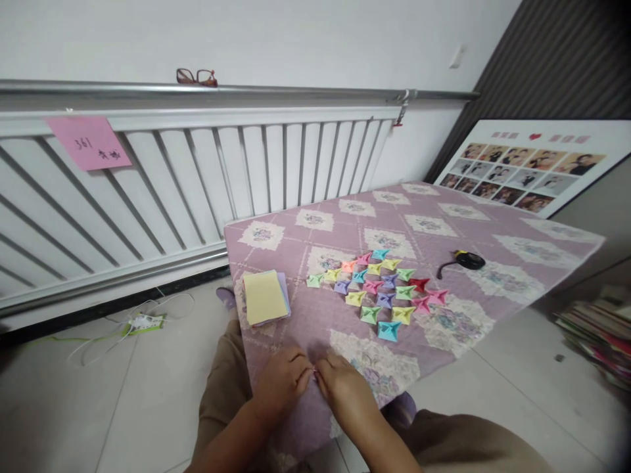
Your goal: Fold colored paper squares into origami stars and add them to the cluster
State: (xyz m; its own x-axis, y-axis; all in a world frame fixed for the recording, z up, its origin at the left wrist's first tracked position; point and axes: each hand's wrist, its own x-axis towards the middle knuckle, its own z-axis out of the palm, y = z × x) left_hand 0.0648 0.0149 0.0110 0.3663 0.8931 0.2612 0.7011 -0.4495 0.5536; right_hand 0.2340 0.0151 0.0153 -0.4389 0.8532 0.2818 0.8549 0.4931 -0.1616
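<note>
Near the front edge of the table, my left hand (pixel 282 381) and my right hand (pixel 344 387) meet with fingers closed. Between their fingertips a tiny bit of pink paper (pixel 314 372) shows; the rest of it is hidden. Beyond my left hand lies a stack of square paper (pixel 266 298), yellow on top with other colours at its edges. Several small folded paper pieces in many colours stand in slanting rows beyond my right hand; the nearest is a blue folded piece (pixel 389 330).
A patterned purple cloth (pixel 315 315) covers the table. A black tape measure (pixel 468 260) lies at the right. Behind are a white radiator (pixel 276 164) and a pipe with glasses (pixel 197 77). A power strip (pixel 144 323) is on the floor.
</note>
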